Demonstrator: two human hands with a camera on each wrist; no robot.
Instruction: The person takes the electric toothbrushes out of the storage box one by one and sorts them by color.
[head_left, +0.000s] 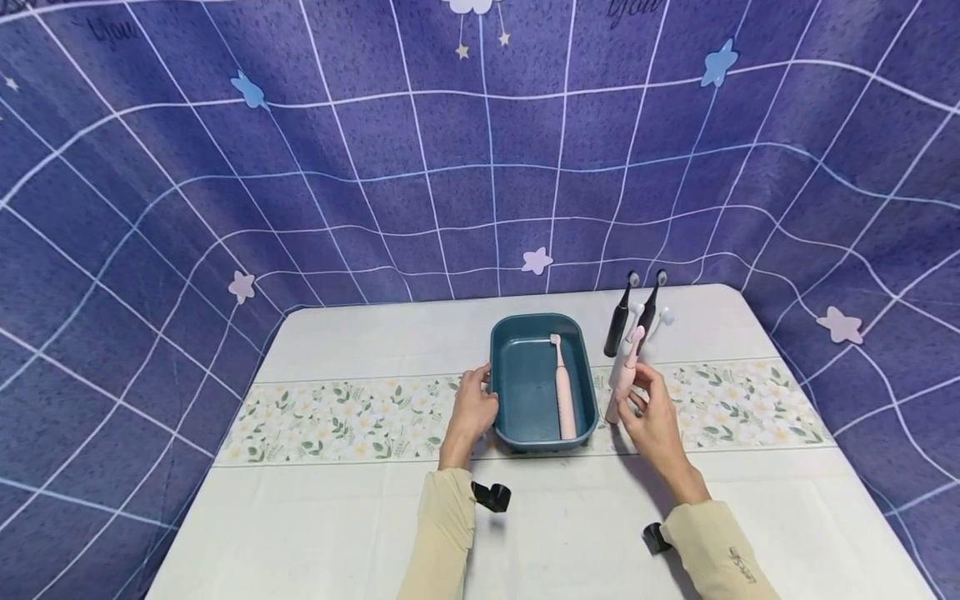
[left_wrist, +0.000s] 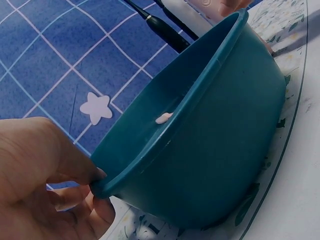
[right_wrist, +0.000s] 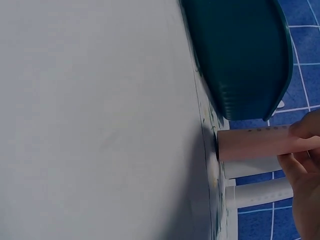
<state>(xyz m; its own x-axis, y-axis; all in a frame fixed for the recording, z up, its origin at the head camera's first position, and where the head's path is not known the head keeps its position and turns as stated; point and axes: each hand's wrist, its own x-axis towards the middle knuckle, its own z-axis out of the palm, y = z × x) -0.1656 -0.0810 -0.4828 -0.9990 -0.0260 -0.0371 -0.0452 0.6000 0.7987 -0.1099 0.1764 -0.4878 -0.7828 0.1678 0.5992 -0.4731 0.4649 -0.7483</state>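
Observation:
A teal plastic basin [head_left: 525,383] stands mid-table, and one pink electric toothbrush [head_left: 565,400] lies lengthwise along its right side. My left hand [head_left: 472,410] pinches the basin's left rim, thumb over the edge and fingers beneath, as the left wrist view [left_wrist: 47,175] shows of the hand. To the right of the basin, my right hand [head_left: 654,421] holds a second pink electric toothbrush [head_left: 626,377] upright between thumb and fingers. In the right wrist view, the lower end of this pink handle [right_wrist: 255,144] is at the tabletop, beside the basin's wall [right_wrist: 240,60].
Two black electric toothbrushes [head_left: 617,327] stand upright behind the right hand. White toothbrushes stand among them, partly hidden; their white handles [right_wrist: 262,194] show in the right wrist view. A floral strip [head_left: 337,421] crosses the white table [head_left: 315,517], with a blue grid curtain [head_left: 420,200] behind.

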